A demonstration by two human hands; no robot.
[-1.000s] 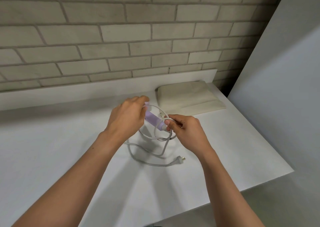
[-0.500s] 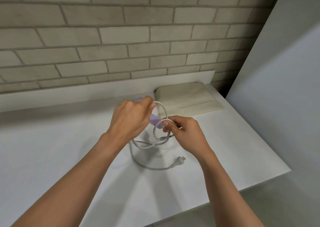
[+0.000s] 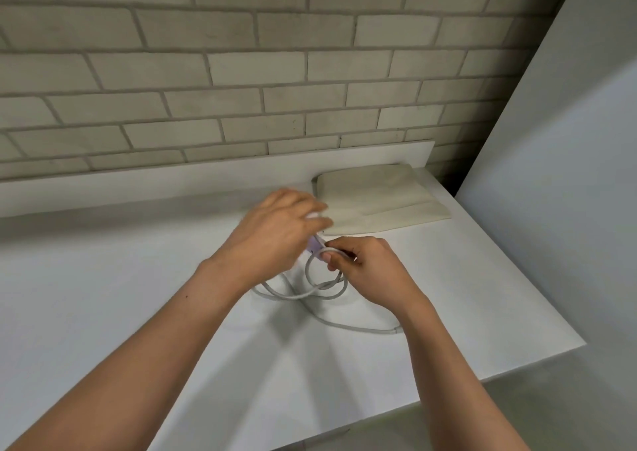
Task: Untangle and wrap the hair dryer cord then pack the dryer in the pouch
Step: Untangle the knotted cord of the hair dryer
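Head: lilac dryer (image 3: 315, 243), white cord (image 3: 310, 293) looped; right hand (image 3: 372, 271) pinches cord; left hand (image 3: 272, 233) grip unclear.

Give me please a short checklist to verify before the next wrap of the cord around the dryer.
1. Right hand pinches the cord: ok.
2. Left hand holds the hair dryer firmly: cannot tell, the hand is blurred.
3. Cord free of tangles: not ok, loose loops cross on the table.
4. Plug free to follow: cannot tell, hidden behind the right forearm.
5. Pouch lies clear of the cord: ok.
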